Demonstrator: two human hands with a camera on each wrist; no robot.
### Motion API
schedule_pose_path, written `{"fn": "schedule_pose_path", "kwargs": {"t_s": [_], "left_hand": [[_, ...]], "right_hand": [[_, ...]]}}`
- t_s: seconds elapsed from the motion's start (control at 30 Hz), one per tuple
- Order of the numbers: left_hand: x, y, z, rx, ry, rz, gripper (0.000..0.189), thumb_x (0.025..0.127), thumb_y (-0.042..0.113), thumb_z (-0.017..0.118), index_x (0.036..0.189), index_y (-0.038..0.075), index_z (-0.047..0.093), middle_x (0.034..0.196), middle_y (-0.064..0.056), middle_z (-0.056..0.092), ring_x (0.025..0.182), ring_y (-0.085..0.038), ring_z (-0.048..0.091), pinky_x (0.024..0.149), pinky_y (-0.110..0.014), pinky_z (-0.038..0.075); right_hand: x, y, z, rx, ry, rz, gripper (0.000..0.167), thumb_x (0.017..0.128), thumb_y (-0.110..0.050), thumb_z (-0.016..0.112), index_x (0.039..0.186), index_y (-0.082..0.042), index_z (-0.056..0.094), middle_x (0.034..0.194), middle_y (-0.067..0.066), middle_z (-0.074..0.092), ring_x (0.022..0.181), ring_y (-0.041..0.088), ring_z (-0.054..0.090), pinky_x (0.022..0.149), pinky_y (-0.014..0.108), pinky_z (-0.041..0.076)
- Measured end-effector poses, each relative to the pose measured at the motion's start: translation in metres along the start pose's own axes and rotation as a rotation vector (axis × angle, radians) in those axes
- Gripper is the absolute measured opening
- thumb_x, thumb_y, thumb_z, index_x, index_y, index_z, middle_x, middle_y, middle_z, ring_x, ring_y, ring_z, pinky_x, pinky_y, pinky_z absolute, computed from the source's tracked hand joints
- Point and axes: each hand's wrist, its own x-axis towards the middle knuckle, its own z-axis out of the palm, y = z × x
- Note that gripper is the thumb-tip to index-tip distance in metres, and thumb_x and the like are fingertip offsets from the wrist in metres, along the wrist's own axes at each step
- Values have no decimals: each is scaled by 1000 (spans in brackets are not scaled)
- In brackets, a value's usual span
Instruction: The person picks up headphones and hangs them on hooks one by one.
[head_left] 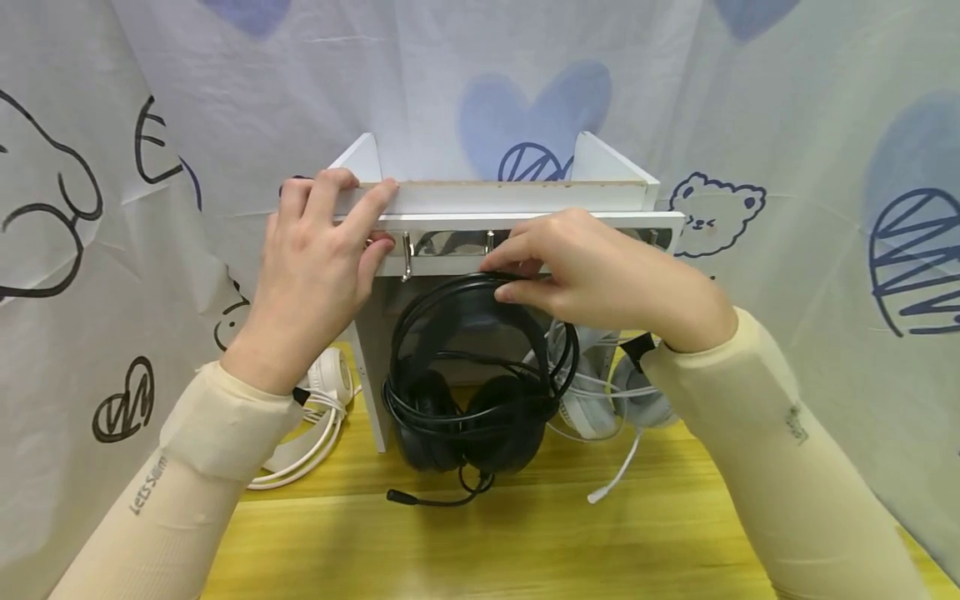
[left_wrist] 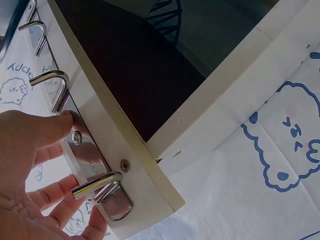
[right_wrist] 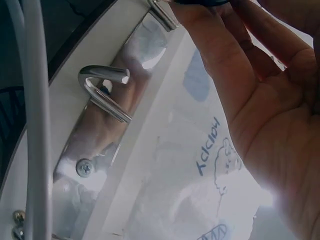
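A white shelf unit (head_left: 517, 198) stands ahead, its front board carrying a metal strip (head_left: 450, 243) with bent hooks (left_wrist: 55, 82). My left hand (head_left: 315, 237) grips the left end of this board, fingers over the top and thumb at the strip, between two hooks in the left wrist view. With thumb and fingers, my right hand (head_left: 592, 271) pinches the headband of a black headset (head_left: 510, 429) just below the middle hook. The headset hangs upright, ear cups down, its cable looped around it and its microphone near the table. In the right wrist view, only a dark sliver of headband shows.
White headphones (head_left: 333, 375) with a coiled cable lie left of the unit. To its right, another white headset (head_left: 592, 412) and a grey one (head_left: 648, 404) lie amid white cables. A printed white curtain (head_left: 67, 350) surrounds the yellow wooden table (head_left: 465, 550).
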Motion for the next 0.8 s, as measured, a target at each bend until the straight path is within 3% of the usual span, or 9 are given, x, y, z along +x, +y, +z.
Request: {"fn": "schedule_pose_path", "kwargs": {"t_s": [0.4, 0.67, 0.8], "left_hand": [[0, -1, 2, 3, 8, 12, 49, 102, 18, 74, 149, 18, 61, 141, -22, 55, 118, -47, 47, 80, -60, 48], [0, -1, 1, 8, 12, 15, 48, 102, 18, 74, 149, 18, 61, 141, -23, 55, 118, -47, 47, 81, -61, 49], [0, -1, 1, 4, 8, 11, 48, 102, 18, 74, 149, 18, 61, 142, -23, 55, 119, -47, 47, 81, -60, 49]], "right_hand": [[16, 10, 8, -8, 4, 46, 26, 102, -12, 73, 127, -4, 78, 120, 12, 79, 98, 20, 74, 86, 42, 61], [21, 9, 13, -34, 5, 33, 25, 101, -11, 75, 124, -1, 78, 120, 14, 78, 98, 22, 73, 86, 39, 61], [22, 11, 17, -34, -13, 54, 25, 101, -11, 75, 123, -1, 78, 123, 13, 77, 108, 25, 74, 95, 41, 61]]}}
